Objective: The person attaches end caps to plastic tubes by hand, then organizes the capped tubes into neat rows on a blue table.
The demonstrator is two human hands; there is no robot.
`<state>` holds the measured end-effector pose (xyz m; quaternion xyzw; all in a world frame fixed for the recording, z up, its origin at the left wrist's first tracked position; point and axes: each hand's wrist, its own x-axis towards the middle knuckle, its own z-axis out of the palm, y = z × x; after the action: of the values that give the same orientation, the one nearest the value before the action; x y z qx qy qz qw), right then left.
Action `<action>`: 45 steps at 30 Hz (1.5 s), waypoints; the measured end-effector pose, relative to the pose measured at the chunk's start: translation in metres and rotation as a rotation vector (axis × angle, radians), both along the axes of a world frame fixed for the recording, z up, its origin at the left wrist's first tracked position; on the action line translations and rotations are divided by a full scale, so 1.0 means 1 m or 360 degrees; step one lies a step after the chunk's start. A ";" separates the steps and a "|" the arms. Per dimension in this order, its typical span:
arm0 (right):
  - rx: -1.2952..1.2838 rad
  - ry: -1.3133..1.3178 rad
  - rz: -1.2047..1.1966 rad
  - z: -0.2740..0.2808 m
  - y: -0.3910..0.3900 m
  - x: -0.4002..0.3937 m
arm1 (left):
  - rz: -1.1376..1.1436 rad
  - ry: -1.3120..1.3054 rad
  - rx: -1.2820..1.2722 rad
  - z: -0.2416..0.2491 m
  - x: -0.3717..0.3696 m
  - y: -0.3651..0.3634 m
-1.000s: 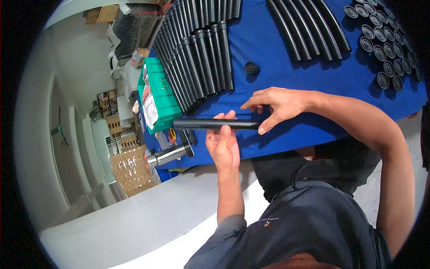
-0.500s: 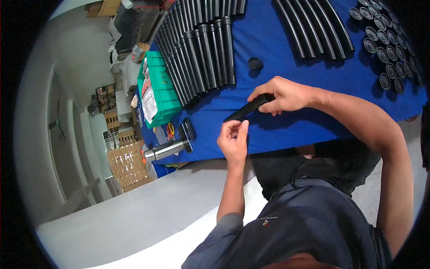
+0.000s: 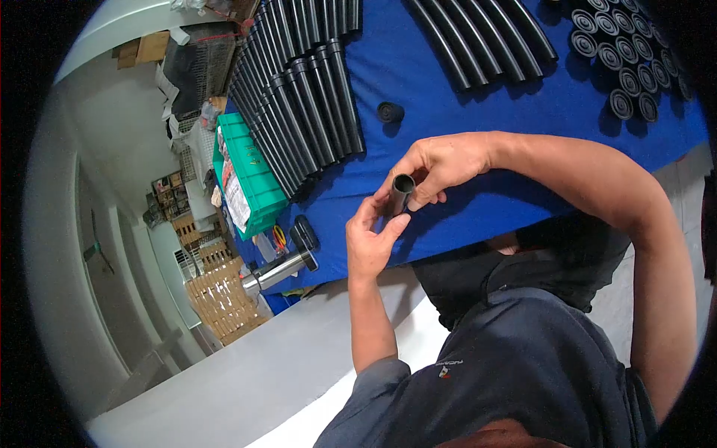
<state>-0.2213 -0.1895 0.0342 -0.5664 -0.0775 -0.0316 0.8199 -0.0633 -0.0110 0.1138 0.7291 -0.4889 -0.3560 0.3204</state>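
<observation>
Between my two hands is a black tube [image 3: 402, 191], tilted so that its open round end faces up toward me. My left hand [image 3: 372, 237] wraps its fingers and thumb around the lower part. From the other side, my right hand [image 3: 442, 170] grips the tube near its open end with thumb and fingers. The tube's far end is hidden. A small round black end cap [image 3: 389, 113] lies alone on the blue cloth [image 3: 463, 123] beyond my hands.
Rows of black tubes [image 3: 314, 112] lie at back left, with longer curved tubes [image 3: 485, 45] at the back. Several round black caps [image 3: 626, 56] stand at far right. A green crate [image 3: 258, 175], a steel flask [image 3: 276, 270] and yellow-handled scissors [image 3: 279, 236] are at the left.
The tube has turned from lying slanted to pointing its open end up at me. Both hands have come closer together around it. The whole view has shifted slightly.
</observation>
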 end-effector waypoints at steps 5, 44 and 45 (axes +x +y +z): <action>-0.0012 -0.0033 -0.0007 0.001 0.001 0.000 | -0.0137 0.0034 0.0061 0.003 0.006 -0.001; -0.0406 -0.0065 -0.0506 -0.004 0.003 0.002 | 0.0307 -0.0013 -0.0362 -0.010 -0.014 0.038; -0.0512 -0.0090 -0.0570 0.001 0.002 0.000 | 0.0386 0.0430 -0.0200 -0.015 -0.027 0.041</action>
<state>-0.2211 -0.1874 0.0347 -0.6933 -0.0029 -0.1795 0.6979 -0.0902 0.0303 0.0989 0.7068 -0.3713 -0.3781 0.4687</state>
